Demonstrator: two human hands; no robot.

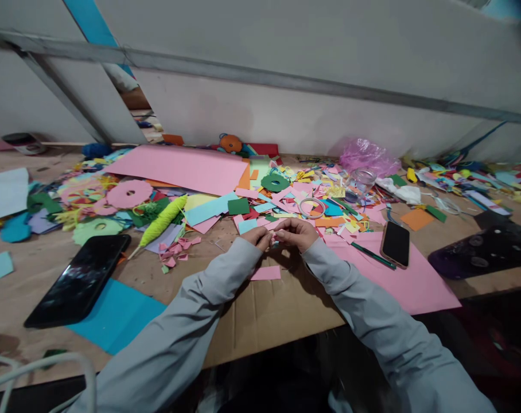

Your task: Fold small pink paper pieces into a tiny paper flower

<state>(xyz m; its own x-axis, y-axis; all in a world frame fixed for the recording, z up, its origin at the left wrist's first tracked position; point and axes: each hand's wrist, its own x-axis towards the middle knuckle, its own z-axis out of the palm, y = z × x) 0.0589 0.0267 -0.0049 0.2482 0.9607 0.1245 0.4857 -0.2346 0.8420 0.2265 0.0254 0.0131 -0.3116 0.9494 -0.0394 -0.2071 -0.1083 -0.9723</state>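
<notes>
My left hand (260,237) and my right hand (296,234) meet fingertip to fingertip above the front of the table. Both are pinched around a tiny pale pink piece (274,234), mostly hidden by the fingers. Just below them a pink paper strip (266,273) lies on brown cardboard (282,310). Behind the hands spreads a heap of coloured paper scraps, with a dark green scalloped disc (275,182) and a roll of tape (312,208) among them. A green pen (373,256) rests on a pink sheet (419,281) to the right.
A large black phone (80,281) lies at left, partly over blue paper (118,315). Yellow-green yarn (163,220) is wound on a stick. A smaller phone (395,245) and a dark case (479,252) lie at right. White panels (286,109) stand behind.
</notes>
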